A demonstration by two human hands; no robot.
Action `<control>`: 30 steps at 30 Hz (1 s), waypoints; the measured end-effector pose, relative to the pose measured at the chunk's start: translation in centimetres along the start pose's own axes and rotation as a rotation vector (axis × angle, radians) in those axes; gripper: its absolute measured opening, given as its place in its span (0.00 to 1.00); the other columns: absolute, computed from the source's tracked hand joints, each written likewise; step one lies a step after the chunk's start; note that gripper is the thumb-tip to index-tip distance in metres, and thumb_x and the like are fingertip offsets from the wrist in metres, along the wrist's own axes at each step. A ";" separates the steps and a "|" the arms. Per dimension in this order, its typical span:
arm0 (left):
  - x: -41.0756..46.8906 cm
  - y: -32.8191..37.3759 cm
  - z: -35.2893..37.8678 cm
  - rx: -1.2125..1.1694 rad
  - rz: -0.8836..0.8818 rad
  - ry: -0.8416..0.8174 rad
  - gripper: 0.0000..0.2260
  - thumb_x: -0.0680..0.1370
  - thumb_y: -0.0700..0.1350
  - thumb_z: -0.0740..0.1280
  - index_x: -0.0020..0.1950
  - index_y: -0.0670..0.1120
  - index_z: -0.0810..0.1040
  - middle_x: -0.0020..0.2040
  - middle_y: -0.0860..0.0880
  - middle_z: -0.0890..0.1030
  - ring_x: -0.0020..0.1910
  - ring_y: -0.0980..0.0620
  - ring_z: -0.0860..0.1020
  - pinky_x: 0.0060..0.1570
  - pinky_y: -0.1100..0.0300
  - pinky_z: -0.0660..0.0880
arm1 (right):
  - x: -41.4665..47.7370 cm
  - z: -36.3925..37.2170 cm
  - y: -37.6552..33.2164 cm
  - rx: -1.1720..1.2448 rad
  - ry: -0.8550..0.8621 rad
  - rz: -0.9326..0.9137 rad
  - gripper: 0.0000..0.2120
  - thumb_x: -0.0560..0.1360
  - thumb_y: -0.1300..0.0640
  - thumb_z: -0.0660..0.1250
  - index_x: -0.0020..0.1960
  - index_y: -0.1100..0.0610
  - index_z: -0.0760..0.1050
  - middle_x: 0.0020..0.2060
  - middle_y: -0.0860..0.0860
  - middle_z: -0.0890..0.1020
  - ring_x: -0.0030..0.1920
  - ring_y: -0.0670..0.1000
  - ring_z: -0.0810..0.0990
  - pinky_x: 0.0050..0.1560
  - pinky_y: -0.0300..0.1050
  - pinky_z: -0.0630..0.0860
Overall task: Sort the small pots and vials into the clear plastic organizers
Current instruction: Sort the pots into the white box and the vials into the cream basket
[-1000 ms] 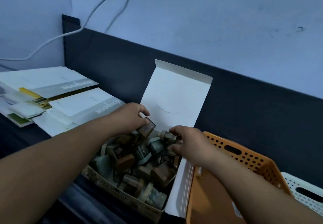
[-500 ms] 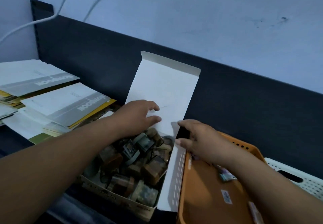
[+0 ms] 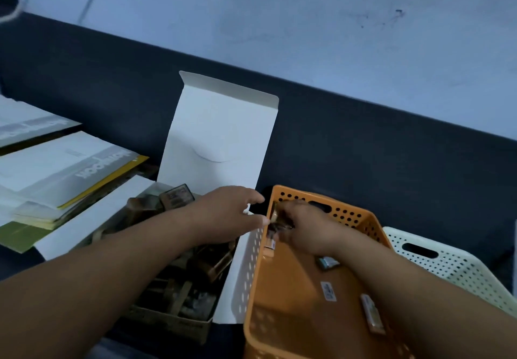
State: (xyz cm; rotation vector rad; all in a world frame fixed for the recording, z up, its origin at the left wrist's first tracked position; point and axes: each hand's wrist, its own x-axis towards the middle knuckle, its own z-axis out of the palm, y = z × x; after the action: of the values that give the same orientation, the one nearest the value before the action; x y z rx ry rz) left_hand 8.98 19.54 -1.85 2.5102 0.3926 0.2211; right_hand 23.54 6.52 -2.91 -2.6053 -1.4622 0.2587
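Note:
An open cardboard box (image 3: 179, 321) at centre left holds several small brown pots and vials (image 3: 173, 199). Right of it stands an orange perforated basket (image 3: 361, 218). My right hand (image 3: 307, 230) is inside the basket's far left corner, fingers curled round a small pot (image 3: 275, 217) against the wall. A few small labelled vials (image 3: 328, 290) lie on the basket floor. My left hand (image 3: 223, 213) hovers over the box with thumb and fingers spread, their tips reaching the basket's left rim, and holds nothing that I can see.
The box's white lid (image 3: 221, 134) stands upright against a dark back panel. Stacked folders and papers (image 3: 70, 168) lie at the left. A white perforated basket (image 3: 453, 263) sits right of the orange one. A white side flap (image 3: 240, 274) separates box and basket.
My right hand has moved from the box into the orange basket's far corner with a pot. My left hand has shifted right to the basket's rim. The view has swung right.

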 end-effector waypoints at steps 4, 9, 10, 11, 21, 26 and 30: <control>0.0 0.1 0.7 0.023 -0.005 -0.008 0.25 0.77 0.58 0.64 0.72 0.53 0.68 0.70 0.54 0.72 0.67 0.56 0.70 0.64 0.59 0.68 | 1.1 0.8 0.7 -0.017 0.080 0.025 0.21 0.72 0.53 0.72 0.63 0.50 0.71 0.56 0.49 0.74 0.51 0.49 0.72 0.49 0.43 0.70; -0.4 0.3 0.9 0.040 -0.009 0.008 0.24 0.77 0.57 0.64 0.72 0.53 0.68 0.67 0.54 0.74 0.65 0.56 0.71 0.60 0.60 0.69 | 1.3 1.0 1.4 -0.029 0.165 0.017 0.15 0.74 0.58 0.68 0.60 0.52 0.74 0.55 0.51 0.78 0.52 0.52 0.77 0.49 0.47 0.75; -0.5 0.3 0.9 0.038 -0.011 0.009 0.24 0.77 0.57 0.64 0.72 0.53 0.68 0.67 0.54 0.74 0.65 0.56 0.71 0.61 0.60 0.68 | 1.3 0.9 1.5 -0.022 0.170 0.014 0.14 0.75 0.58 0.67 0.61 0.52 0.74 0.54 0.51 0.79 0.51 0.52 0.77 0.47 0.45 0.73; -0.6 0.2 0.9 0.030 -0.015 0.007 0.24 0.77 0.57 0.64 0.72 0.53 0.68 0.68 0.54 0.73 0.65 0.56 0.71 0.61 0.60 0.68 | 1.2 0.7 1.6 -0.006 0.184 0.014 0.14 0.76 0.57 0.66 0.61 0.51 0.74 0.53 0.50 0.79 0.51 0.51 0.77 0.46 0.44 0.72; -4.1 -2.6 -4.2 0.154 -0.079 0.174 0.24 0.77 0.57 0.65 0.72 0.55 0.67 0.70 0.55 0.70 0.59 0.56 0.73 0.57 0.61 0.69 | 0.1 -3.3 -4.8 0.186 0.365 -0.202 0.14 0.75 0.57 0.66 0.60 0.49 0.75 0.51 0.46 0.80 0.50 0.48 0.78 0.51 0.50 0.77; -6.0 -5.9 -5.5 0.408 -0.120 0.163 0.30 0.75 0.63 0.63 0.74 0.51 0.65 0.70 0.52 0.70 0.69 0.52 0.66 0.66 0.54 0.66 | 0.9 -1.0 -9.2 0.096 0.263 -0.327 0.19 0.77 0.56 0.66 0.68 0.51 0.71 0.62 0.48 0.77 0.61 0.50 0.75 0.59 0.47 0.73; -7.3 -7.7 -4.9 0.421 -0.161 0.085 0.32 0.74 0.65 0.62 0.75 0.55 0.61 0.70 0.54 0.69 0.69 0.53 0.66 0.66 0.53 0.66 | 1.7 0.0 -10.8 0.051 0.197 -0.368 0.18 0.75 0.55 0.67 0.64 0.48 0.73 0.58 0.47 0.78 0.59 0.50 0.75 0.55 0.46 0.73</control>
State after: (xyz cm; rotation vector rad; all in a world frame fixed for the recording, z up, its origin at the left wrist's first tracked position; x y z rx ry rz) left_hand -0.84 25.83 -2.75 2.8660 0.7393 0.1971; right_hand 15.45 13.52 -0.81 -2.1923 -1.7908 -0.0034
